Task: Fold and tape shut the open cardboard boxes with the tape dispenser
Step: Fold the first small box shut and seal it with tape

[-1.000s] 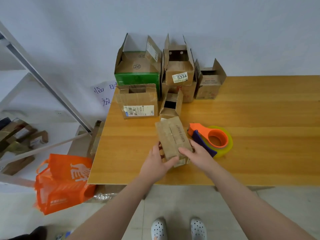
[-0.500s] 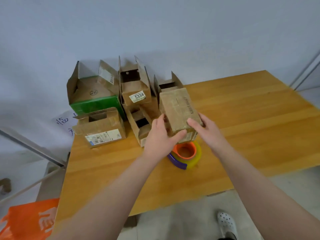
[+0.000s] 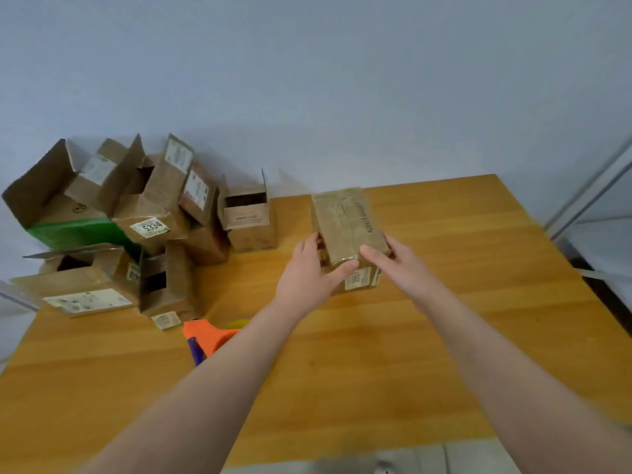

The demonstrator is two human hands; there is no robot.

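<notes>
Nearest you, the tape dispenser [image 3: 209, 336] is lying on the table [image 3: 393, 371], half hidden under your left forearm, with neither hand on it. Further out, your left hand [image 3: 306, 273] is gripping the closed box [image 3: 345, 224] from its left side, thumb pressing on the near top edge. Your right hand [image 3: 402, 265] is grasping the right side, one finger lying across that same edge. Whether the box is resting on the wood or just above it, I cannot tell.

Judging by that, this one box is looking finished and you are parking it on the right half of the table. Most of the work is still waiting. The small open box [image 3: 247, 217] is standing just to its left, and beyond that the open boxes [image 3: 143, 213] are crowding the far left corner against the wall, flaps up.

The closed box is showing a white label on its near end, partly covered by your hands. Its brown top is lying flat under glossy tape, with printed lettering running along the right edge.
</notes>
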